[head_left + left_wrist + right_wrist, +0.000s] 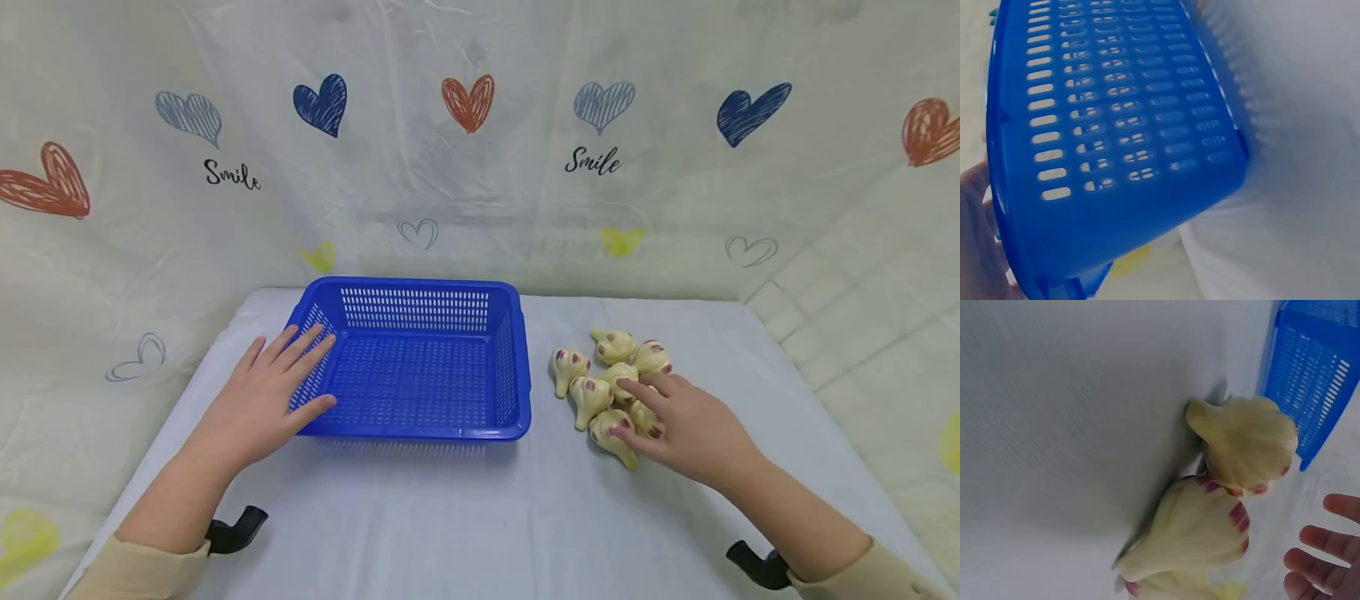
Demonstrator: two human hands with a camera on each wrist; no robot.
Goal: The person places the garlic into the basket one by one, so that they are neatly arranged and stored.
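Observation:
A blue plastic basket (412,433) with slotted walls stands upright on the white-covered table. My left hand (262,400) is spread over its left rim, fingers straight and thumb apart; in the left wrist view part of that hand (982,237) shows beyond the rim, and whether it touches is unclear. To the right of the basket lies a cluster of several cream garlic bulbs (591,397) with purple patches. Above the cluster's right side is my right hand (686,425), fingers loosely extended. The right wrist view shows its fingertips (1310,540) apart from the nearest bulbs (1191,531).
A white cloth covers the table (450,525). Behind it hangs a pale curtain (525,167) printed with hearts and "Smile". Black straps (236,529) sit at both wrists.

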